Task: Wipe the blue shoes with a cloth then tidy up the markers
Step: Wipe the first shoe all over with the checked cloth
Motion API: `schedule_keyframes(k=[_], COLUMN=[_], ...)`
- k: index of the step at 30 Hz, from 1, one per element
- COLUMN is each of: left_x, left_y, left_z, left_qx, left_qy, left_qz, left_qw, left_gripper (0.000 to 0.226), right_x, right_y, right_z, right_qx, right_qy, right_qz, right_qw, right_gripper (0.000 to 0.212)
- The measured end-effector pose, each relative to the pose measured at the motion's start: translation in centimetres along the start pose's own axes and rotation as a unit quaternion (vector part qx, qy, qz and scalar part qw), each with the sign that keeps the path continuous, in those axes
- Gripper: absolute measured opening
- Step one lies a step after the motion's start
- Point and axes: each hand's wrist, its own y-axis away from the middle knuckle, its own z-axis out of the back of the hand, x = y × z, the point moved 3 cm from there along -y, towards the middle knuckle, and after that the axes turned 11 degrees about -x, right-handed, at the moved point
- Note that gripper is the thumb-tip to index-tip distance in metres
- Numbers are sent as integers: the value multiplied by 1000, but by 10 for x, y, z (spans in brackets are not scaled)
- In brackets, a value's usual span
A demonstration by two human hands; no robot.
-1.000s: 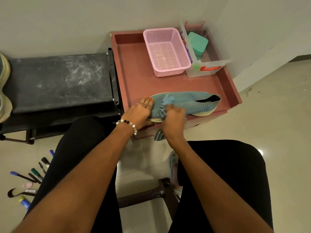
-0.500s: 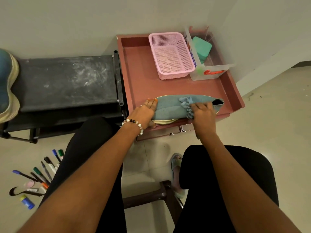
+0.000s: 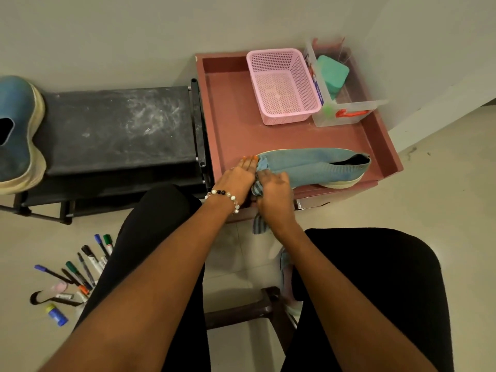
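Two hands: both work at the toe end of a light blue shoe (image 3: pixel 316 165) lying on its side along the near edge of a reddish-brown tray surface (image 3: pixel 233 122).
Left hand (image 3: pixel 240 174): rests flat on the toe, fingers straight, holding nothing; a beaded bracelet (image 3: pixel 224 196) circles the wrist.
Right hand (image 3: pixel 275 190): its grip is curled tight round a blue striped cloth (image 3: pixel 260 224), pressed against the shoe just beside the left hand; a tail of the cloth hangs below the wrist.
Markers (image 3: pixel 80 269): scattered on the floor by the person's left leg, well apart from the tray, with a small blue bottle (image 3: pixel 57 315) near them.
Second blue shoe (image 3: pixel 18 132): sits at the far left end of a black bench surface (image 3: pixel 118 127), partly out of view.
Back of the tray: a pink mesh basket (image 3: pixel 281 85) stands beside a clear plastic bin (image 3: pixel 346 108) holding a green block (image 3: pixel 332 72).
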Motion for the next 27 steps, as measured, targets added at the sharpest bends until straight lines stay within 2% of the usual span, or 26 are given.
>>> schedule_keyframes(k=[2,4,6,8,10,14,16,18,21,23,25,27], left_x=[-3,-3,-1,0,0,1,2,3,4,3,2,3], left_y=[0,-1,-5,-7,-7,-7,-7,-7,-7,-6,-5,-5], left_z=[-2,-1,-2,-2,-2,-1,-2,-4,-4,-3,-1,-1], left_qx=[10,30,53,63,66,53,50,38,0,-16,-17,-8], left_qy=[-10,1,34,46,49,55,55,49,15,9,14,23], left_qz=[-1,14,31,38,43,51,54,52,35,21,19,20], left_qw=[1000,999,998,996,996,996,996,997,999,1000,1000,1000], left_gripper=[70,83,95,98,99,100,101,98,69,59,62,76], right_x=[-21,-43,-68,-93,-108,-89,-71,-47,2,18,6,-17], right_y=[-2,-4,-4,-7,-8,-5,-2,0,7,11,11,10], right_z=[5,13,26,42,49,37,27,19,-2,-9,-7,7], right_qx=[4,34,35,9,-15,-32,-25,-8,37,36,50,89], right_qy=[38,91,134,144,158,175,159,120,23,-1,12,55], right_qz=[106,187,212,185,119,-72,-117,-120,-112,-90,-7,73], right_qw=[994,977,967,972,980,981,980,985,993,995,999,992], right_gripper=[45,48,43,44,43,34,33,34,32,33,42,53])
